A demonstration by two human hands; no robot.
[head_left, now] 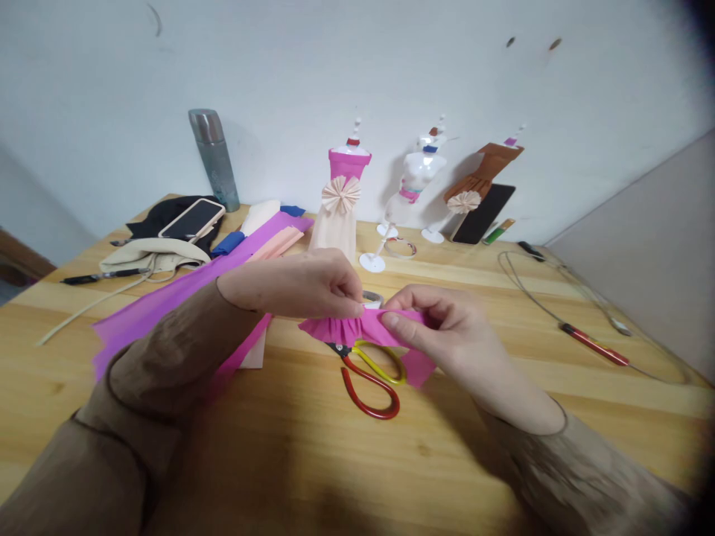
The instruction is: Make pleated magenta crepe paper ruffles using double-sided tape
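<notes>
A strip of pink crepe paper (375,327) is stretched between my two hands above the table. Its left part is gathered into small pleats, while the right part is smoother and hangs down at its end. My left hand (321,286) pinches the pleated part between thumb and fingers. Closed on the flatter part, my right hand (441,320) holds it between thumb and forefinger. Beneath the strip lie scissors (372,409) with one red and one yellow handle; their blades are mostly hidden. A roll of tape (372,298) shows partly behind the strip.
At the back stand a mannequin in a pink and cream dress (349,167), a white mannequin (423,175) and one in brown (491,167). Purple paper (184,290), a phone (193,221) and a bottle (215,160) are left. A red-handled corded tool (595,344) lies right.
</notes>
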